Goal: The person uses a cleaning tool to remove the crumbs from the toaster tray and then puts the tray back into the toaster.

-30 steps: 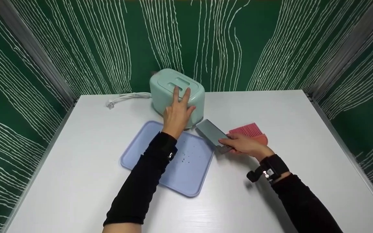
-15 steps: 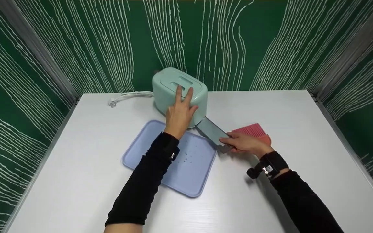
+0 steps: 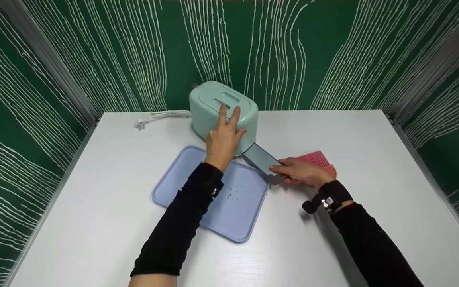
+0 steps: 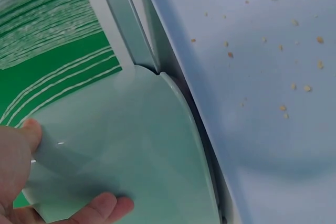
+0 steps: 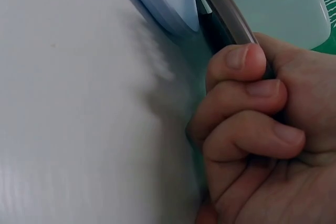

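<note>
A mint-green toaster [image 3: 223,115] stands at the back of the table. My left hand [image 3: 223,145] rests on it, two fingers straight on its top and the thumb along its side. In the left wrist view, more fingertips [image 4: 113,208] touch its glossy wall. My right hand [image 3: 303,172] grips the outer end of a flat grey crumb tray [image 3: 260,157]. The far end of this tray is hidden at the base of the toaster's right end. Curled fingers [image 5: 247,98] wrap its dark end [image 5: 226,11] in the right wrist view.
A pale blue serving tray [image 3: 233,221] with scattered crumbs [image 3: 231,195] lies in front of the toaster, under my left forearm. Just behind my right hand lies a pink-bristled brush [image 3: 314,158]. A white cord with its plug [image 3: 140,124] trails left; a green patterned wall stands behind.
The crumb tray has slid toward the toaster, and its far end, visible outside before, is now hidden at the toaster's base. My left hand stays on the toaster.
</note>
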A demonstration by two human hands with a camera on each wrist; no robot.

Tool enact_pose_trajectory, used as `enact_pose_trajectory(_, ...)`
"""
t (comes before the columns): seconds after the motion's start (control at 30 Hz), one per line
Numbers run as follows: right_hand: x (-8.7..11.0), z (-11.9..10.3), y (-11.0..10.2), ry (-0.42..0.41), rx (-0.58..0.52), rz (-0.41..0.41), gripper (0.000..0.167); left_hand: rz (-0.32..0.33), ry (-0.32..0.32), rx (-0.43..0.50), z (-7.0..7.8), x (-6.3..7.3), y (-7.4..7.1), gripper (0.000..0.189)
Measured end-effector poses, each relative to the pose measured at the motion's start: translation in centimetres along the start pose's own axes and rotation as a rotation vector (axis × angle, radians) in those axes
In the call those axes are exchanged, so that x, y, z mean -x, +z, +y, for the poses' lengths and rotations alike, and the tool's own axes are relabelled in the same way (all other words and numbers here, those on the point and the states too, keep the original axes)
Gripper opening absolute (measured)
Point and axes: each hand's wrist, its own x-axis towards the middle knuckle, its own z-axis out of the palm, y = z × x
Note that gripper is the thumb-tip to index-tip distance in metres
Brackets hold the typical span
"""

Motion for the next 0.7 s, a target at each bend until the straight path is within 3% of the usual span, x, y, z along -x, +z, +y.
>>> enact_pose_trajectory(0.3, -1.1, -0.5, 0.1, -0.004, 0.015, 0.003, 0.035, -0.014, -0.007, -0.006, 0.2, 0.1, 0.0, 0.066)
enact_pose_trajectory(0.5, -1.1, -1.0, 0.2, 0.007, 0.037, 0.048, 0.035, 0.036, 0.029, -0.023, 0.1, 0.2, 0.1, 0.064)
enact_pose_trajectory(0.7, -1.2, -1.1, 0.4, -0.001, 0.029, 0.138, 0.036, 0.026, 0.025, -0.035, -0.1, 0.2, 0.1, 0.065)
